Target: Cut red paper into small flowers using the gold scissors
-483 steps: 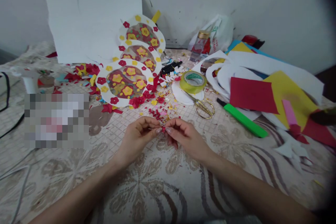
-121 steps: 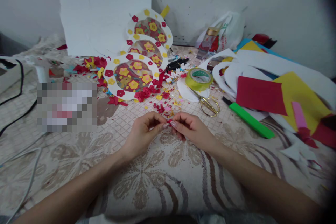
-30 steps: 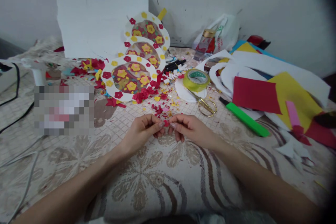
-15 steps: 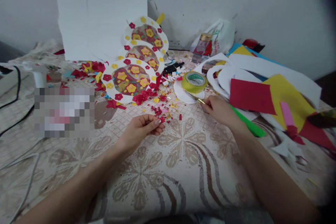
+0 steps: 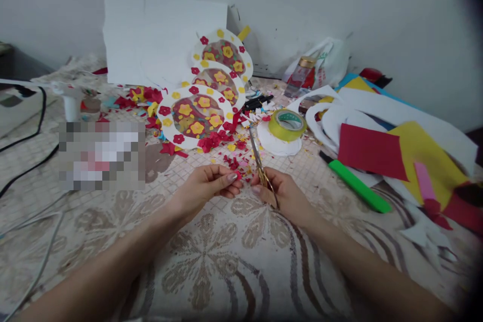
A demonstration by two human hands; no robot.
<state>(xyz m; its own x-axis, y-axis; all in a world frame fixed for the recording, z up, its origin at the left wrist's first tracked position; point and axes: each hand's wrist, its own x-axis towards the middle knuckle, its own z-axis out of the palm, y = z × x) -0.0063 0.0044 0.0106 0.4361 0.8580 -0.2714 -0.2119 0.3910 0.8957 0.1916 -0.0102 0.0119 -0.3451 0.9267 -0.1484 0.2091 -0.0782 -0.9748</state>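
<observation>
Tape roll (image 5: 287, 133) between scissors (image 5: 257, 153) and paper sheets (image 5: 372, 152)

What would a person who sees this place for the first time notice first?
Probably the three white rings with red and yellow flowers, overlapping in front of a large white sheet. Then the bright green cutter to the right, below the red paper. At the centre, the right hand holds gold scissors beside the left hand, which pinches a small red piece.

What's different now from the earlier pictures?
The right hand let go of the small red piece and picked up the scissors, bringing them left from beside the tape. The left hand still pinches the piece; the tape and red sheet stayed put.
</observation>
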